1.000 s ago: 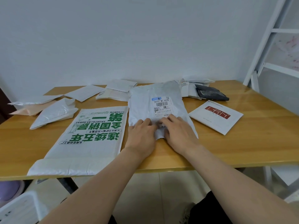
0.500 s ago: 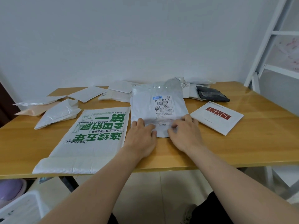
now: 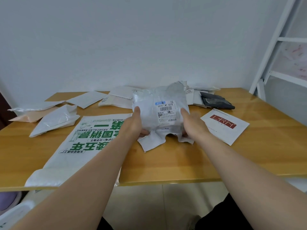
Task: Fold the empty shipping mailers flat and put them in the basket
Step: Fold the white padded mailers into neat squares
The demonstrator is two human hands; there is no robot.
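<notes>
**Item under handling.** The labelled mailer (image 3: 159,112), grey-white with a printed shipping label facing the camera, sits directly ahead of the person at the middle of the counter (image 3: 249,155). Its upper part is raised and puffed. Its torn lower edge trails on the counter surface.

**Hands.** The left hand (image 3: 132,125) grips the mailer's left side and the right hand (image 3: 193,123) grips its right side. Each thumb lies on the front face. The fingers are behind the mailer and hidden, so how far they curl cannot be confirmed.

**Governing relation.** The mailer lies between the two hands, neither one nearer. Its long axis runs away from the person, from the ragged near edge to the crumpled far end. In my judgement, a fold would bring one of those ends over the other, across that axis.

**Surroundings.** A green-printed mailer (image 3: 83,138) lies flat just to the left, partly under the left forearm. A white envelope with a red logo (image 3: 224,127) lies to the right.

**Destination.** A white container (image 3: 15,214) shows below the counter at lower left. Whether it is the basket cannot be told.
</notes>
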